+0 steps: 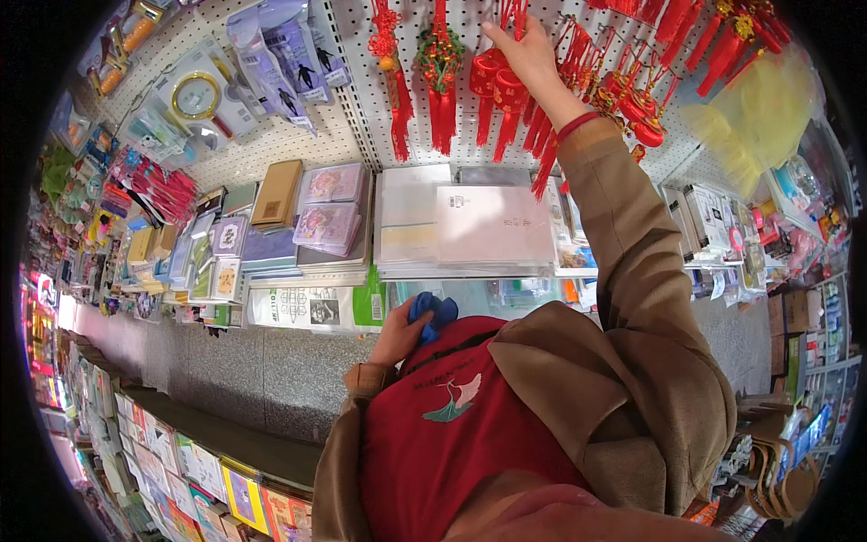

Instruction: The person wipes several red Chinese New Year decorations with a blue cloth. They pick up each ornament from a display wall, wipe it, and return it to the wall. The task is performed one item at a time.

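My right hand (532,54) is raised to the pegboard, at the cords of two red pouch-shaped hanging ornaments (509,88) with long tassels. Its thumb sticks out to the left; whether the fingers grip the cords cannot be made out. A crumpled blue cloth (433,317) is bunched in my left hand (398,337), low in front of my red top. Left of the pouches hang a green wreath-like ornament (440,57) with red tassels and a red knotted tassel (389,61).
Wrapped paper pads (498,223) lie on the shelf below the ornaments, beside stacked notebooks (328,227) and brown kraft-covered books (276,193). A packaged magnifying glass (196,96) hangs on the left panel. Behind me, lower left, stands a rack of books (203,474).
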The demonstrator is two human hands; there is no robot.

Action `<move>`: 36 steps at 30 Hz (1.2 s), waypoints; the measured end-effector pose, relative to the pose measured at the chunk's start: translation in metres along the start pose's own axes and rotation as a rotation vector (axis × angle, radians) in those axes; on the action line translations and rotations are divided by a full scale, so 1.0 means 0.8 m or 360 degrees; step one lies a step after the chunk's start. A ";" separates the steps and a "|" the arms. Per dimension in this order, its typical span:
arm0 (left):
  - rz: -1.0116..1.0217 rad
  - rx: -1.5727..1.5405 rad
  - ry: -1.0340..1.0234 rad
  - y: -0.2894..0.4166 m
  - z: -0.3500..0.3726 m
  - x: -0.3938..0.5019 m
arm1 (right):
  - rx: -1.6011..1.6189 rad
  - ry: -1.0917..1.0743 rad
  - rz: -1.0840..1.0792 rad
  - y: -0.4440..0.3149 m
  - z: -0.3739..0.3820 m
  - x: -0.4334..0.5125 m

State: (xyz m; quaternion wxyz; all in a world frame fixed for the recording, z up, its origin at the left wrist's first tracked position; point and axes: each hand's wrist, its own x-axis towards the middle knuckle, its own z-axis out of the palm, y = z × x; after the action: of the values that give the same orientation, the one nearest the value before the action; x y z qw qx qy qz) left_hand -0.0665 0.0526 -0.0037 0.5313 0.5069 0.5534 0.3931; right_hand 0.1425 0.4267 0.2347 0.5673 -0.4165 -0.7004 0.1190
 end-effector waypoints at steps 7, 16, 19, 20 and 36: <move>0.0039 -0.0105 0.0126 -0.014 -0.005 -0.009 | 0.0406 0.0003 0.0284 0.029 0.037 0.037; 0.0005 -0.0168 0.0155 -0.031 -0.009 -0.008 | 0.0791 -0.0022 0.0265 0.019 0.017 0.032; 0.0021 -0.0154 0.0104 -0.031 -0.010 -0.004 | 0.0664 0.0065 0.0220 -0.002 0.007 0.023; 0.0035 -0.0165 0.0090 -0.031 -0.009 -0.002 | 0.0662 0.0043 0.0208 -0.011 0.003 0.021; 0.0022 0.0049 -0.0065 -0.007 -0.008 0.005 | 0.1183 -0.0381 0.0212 -0.125 -0.082 -0.064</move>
State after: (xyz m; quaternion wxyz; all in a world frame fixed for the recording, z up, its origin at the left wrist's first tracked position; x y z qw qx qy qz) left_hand -0.0737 0.0564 -0.0093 0.5318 0.5268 0.5449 0.3779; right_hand 0.1567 0.3070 0.2846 0.5846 -0.2105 -0.6424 0.4486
